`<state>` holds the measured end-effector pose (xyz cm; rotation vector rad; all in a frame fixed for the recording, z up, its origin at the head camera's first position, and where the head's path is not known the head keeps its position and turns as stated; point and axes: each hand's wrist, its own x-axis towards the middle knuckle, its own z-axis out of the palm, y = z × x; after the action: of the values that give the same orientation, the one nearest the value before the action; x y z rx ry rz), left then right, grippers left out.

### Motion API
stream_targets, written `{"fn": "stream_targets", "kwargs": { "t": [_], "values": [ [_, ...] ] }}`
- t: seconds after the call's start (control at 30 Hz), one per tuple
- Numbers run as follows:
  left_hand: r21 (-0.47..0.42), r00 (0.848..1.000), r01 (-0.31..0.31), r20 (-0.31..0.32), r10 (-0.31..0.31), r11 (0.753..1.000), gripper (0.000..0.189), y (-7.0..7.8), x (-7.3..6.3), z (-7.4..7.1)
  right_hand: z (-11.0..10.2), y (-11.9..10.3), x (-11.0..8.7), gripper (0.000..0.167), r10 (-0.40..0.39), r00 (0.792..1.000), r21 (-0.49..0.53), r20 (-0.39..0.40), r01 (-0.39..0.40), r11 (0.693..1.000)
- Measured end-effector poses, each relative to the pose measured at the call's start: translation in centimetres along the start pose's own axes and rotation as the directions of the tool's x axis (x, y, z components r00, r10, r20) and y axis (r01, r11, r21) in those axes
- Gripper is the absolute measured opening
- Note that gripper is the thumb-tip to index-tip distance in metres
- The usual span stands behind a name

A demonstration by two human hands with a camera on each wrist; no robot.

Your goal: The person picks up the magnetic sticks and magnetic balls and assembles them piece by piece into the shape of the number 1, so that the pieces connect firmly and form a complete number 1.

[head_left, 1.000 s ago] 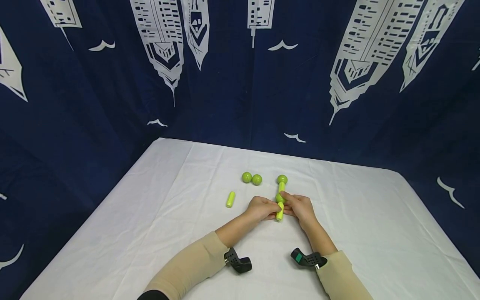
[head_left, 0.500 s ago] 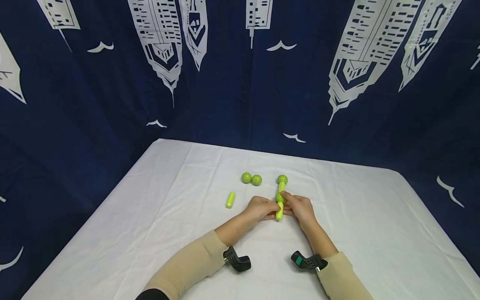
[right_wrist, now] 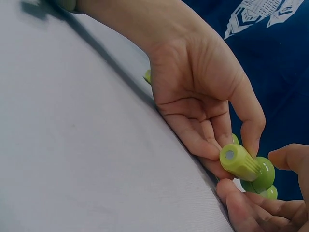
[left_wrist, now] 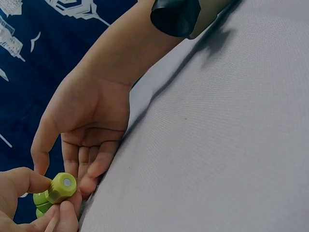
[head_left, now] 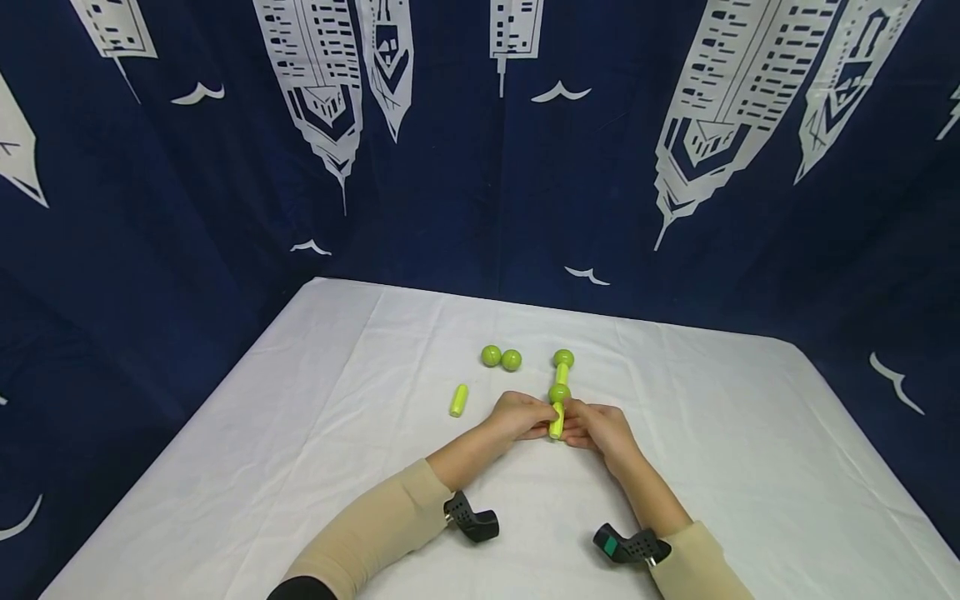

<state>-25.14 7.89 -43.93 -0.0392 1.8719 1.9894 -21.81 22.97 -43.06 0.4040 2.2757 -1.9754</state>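
Note:
My left hand point(head_left: 519, 415) pinches a yellow-green rod point(head_left: 557, 425) between thumb and fingers. A silver disc shows on the rod's near end in both wrist views. The far end of this rod point(right_wrist: 241, 165) meets a green ball point(head_left: 559, 393). Beyond that ball, a second rod point(head_left: 562, 375) and another ball point(head_left: 563, 358) carry on the straight chain. My right hand point(head_left: 606, 429) is beside the held rod, on its right. In the right wrist view, the right thumb point(right_wrist: 286, 155) stands slightly off the ball, with the other fingers loosely bent below.
Two loose green balls point(head_left: 501, 358) sit side by side left of the chain. Nearer lies a single yellow-green rod point(head_left: 459, 401). A white cloth point(head_left: 360, 400) covers the table, and a dark blue curtain point(head_left: 450, 208) hangs behind it.
My right hand has let go of the ball and drawn back a little toward the near side. The left hand keeps its pinch on the rod.

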Motion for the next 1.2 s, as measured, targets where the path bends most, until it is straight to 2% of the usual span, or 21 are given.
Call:
{"fn": "stream_targets", "kwargs": {
  "t": [0.5,0.93,1.2],
  "values": [
    [0.008,1.000,-0.004,0.009,0.004,1.000,0.014,-0.06,0.08,0.01,0.18,0.18,-0.97,0.037,0.005,0.999,0.032,0.054,-0.007,0.999],
    [0.034,0.999,-0.018,0.043,0.017,0.999,0.015,0.24,-0.29,0.00,0.21,0.33,-1.09,0.034,-0.024,0.998,0.047,0.064,0.021,0.999],
    [0.037,0.998,-0.046,0.046,0.044,0.998,0.017,0.55,-0.42,-0.38,0.15,-0.02,-1.05,0.033,-0.031,0.999,0.028,0.043,0.030,0.999]
  ]
}}
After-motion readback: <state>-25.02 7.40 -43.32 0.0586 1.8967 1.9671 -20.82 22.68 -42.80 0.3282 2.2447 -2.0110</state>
